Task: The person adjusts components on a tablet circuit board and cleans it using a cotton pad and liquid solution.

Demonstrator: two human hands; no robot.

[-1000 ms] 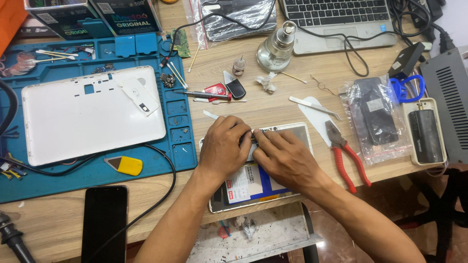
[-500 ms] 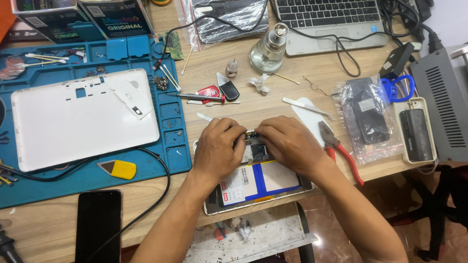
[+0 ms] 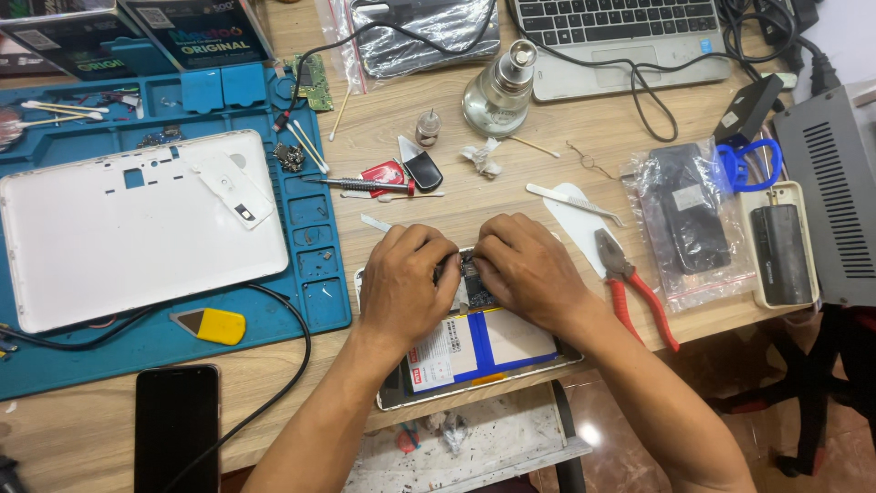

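On the desk, wood top, crowded with repair gear. Notes run big to small.

Blue mat covers the left side; a white back cover lies on it, inner face up, apart from the work. Laptop at the far edge, grey box at the right edge. Dark phone near the front left, face up.

Opened tablet sits at the front edge of the desk, just right of the mat, its blue-and-white battery exposed. Both hands rest on its upper part, over the circuit board.

Left hand: fingers curled down onto the board area, fingertips pinched narrow; whether they hold anything I cannot tell. Right hand: same posture, fingers pressed close against the left's, tips hidden.

Looks to me like the stage of working something loose or seating it at the board, a connector perhaps. Any next move would call for small, even pressure, with the tablet steadied so close to the edge.

Red pliers lie just right of the right hand, untouched. Glass bottle stands beyond the hands. Screwdriver and yellow pick lie idle.
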